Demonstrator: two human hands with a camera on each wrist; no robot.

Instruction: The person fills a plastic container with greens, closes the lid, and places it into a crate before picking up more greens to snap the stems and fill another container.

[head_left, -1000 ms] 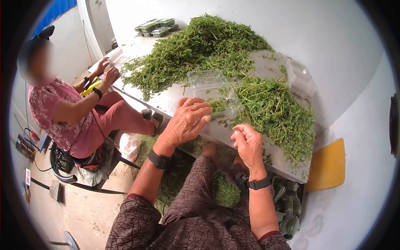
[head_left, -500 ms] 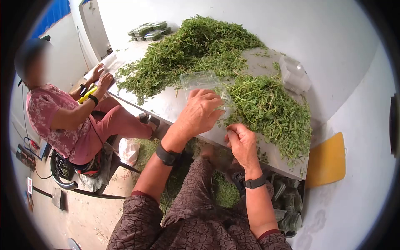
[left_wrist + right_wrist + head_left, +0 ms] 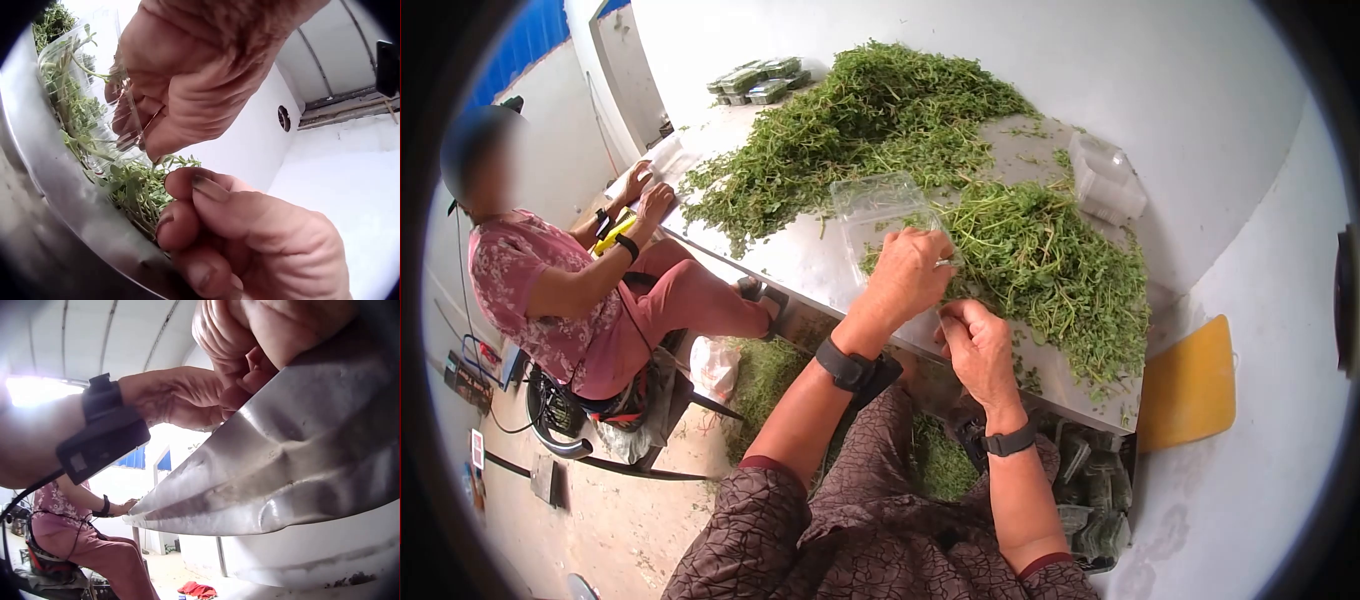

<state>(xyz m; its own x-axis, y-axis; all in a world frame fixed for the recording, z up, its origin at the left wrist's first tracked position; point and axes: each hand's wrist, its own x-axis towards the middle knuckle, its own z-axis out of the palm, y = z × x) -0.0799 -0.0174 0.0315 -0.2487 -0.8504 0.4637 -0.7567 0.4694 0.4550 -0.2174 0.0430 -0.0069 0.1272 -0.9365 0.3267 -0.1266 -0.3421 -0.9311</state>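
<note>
My left hand (image 3: 912,270) is at the right side of an open clear plastic clamshell box (image 3: 852,232). Through the box wall (image 3: 49,59) in the left wrist view, its fingers curl on the far side, with the thumb on the near side. Leafy green sprigs (image 3: 75,112) lie in the box. My right hand (image 3: 983,350) hovers just beyond the table's front edge, thumb tip against the curled index finger, with nothing visible in its pinch. In the right wrist view, the left hand (image 3: 187,400) shows behind the right hand (image 3: 234,328).
A big heap of greens (image 3: 880,120) covers the back of the metal table (image 3: 785,255); a smaller heap (image 3: 1050,260) lies at right. Stacked clear boxes (image 3: 1105,180) stand by the wall, filled packs (image 3: 758,80) at the back. Another person (image 3: 540,270) sits at left.
My left hand has moved right across the front of the box, closer to the right hand. The right hand has shifted slightly left, its fingers still curled.
</note>
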